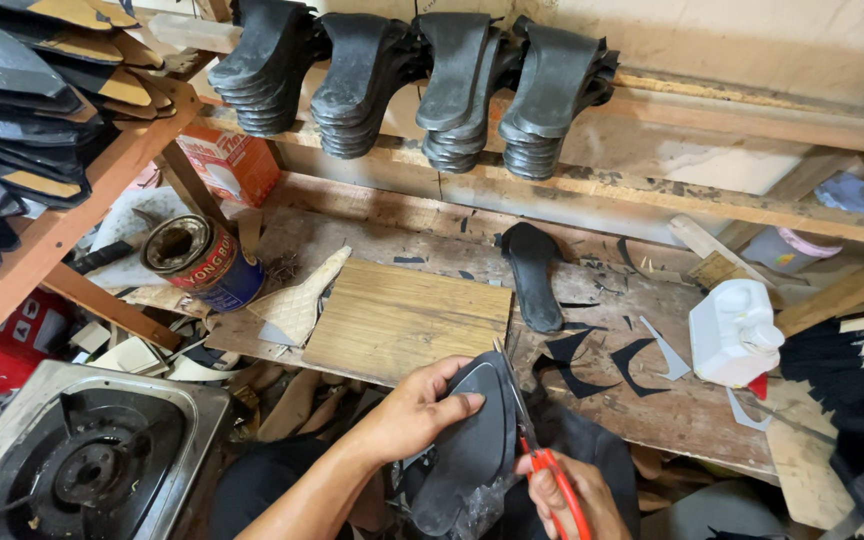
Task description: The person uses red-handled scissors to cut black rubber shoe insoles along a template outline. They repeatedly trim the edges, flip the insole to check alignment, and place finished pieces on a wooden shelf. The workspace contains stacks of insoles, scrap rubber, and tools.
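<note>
My left hand (414, 410) grips a black shoe sole (472, 440) from the left, thumb on its upper face, holding it low over my lap. My right hand (564, 495) holds red-handled scissors (542, 455) whose blades run up along the sole's right edge near its rounded tip. A second black insole (535, 272) lies flat on the wooden workbench (682, 410) beyond my hands. Black offcuts (592, 362) lie scattered on the bench to the right of the scissors.
A light wooden board (407, 318) lies on the bench. A round tin can (202, 262) lies at the left, a white plastic jug (735, 332) at the right. Stacks of black soles (422, 80) hang on the shelf above. A gas burner (82, 455) sits lower left.
</note>
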